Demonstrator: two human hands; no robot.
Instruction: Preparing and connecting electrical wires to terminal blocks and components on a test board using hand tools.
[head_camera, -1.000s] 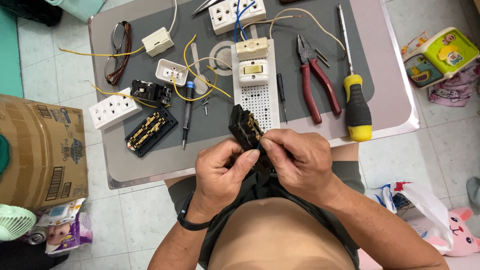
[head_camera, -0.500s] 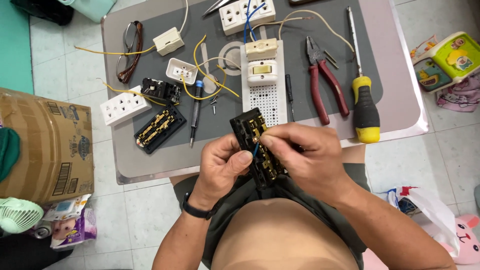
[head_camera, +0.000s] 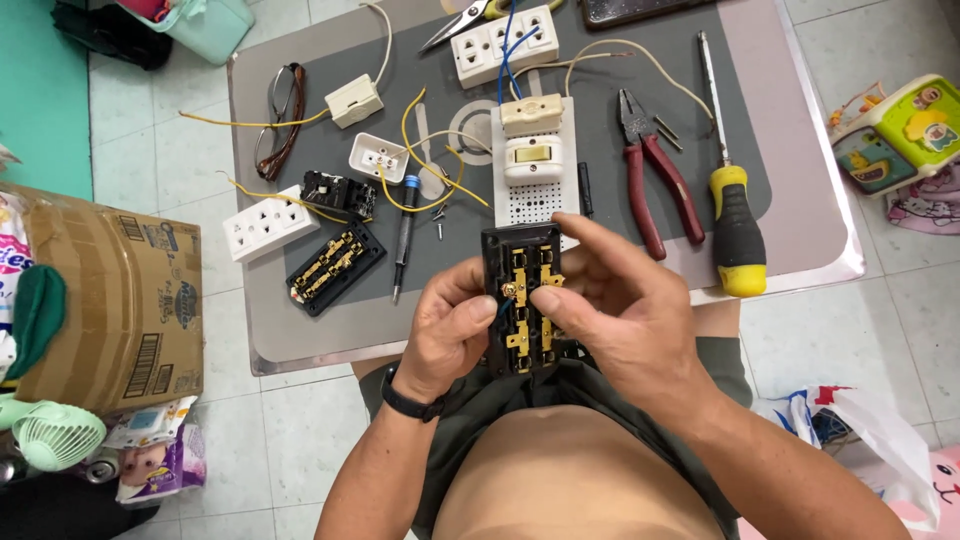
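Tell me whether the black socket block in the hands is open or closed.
Open: the black socket block shows bare brass contact strips, no cover, gripped by the left hand and right hand.

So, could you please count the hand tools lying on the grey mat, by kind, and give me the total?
Pliers, red handles: 1
Large screwdriver, yellow and black handle: 1
Small screwdriver, dark shaft with blue cap: 1
Scissors, partly cut off at the top edge: 1
Total: 4
Both hands, left hand and right hand, hold a black socket base, not a tool.

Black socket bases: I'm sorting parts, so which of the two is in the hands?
The black base with brass contacts, held above the table edge by both hands; the other one lies on the grey mat.
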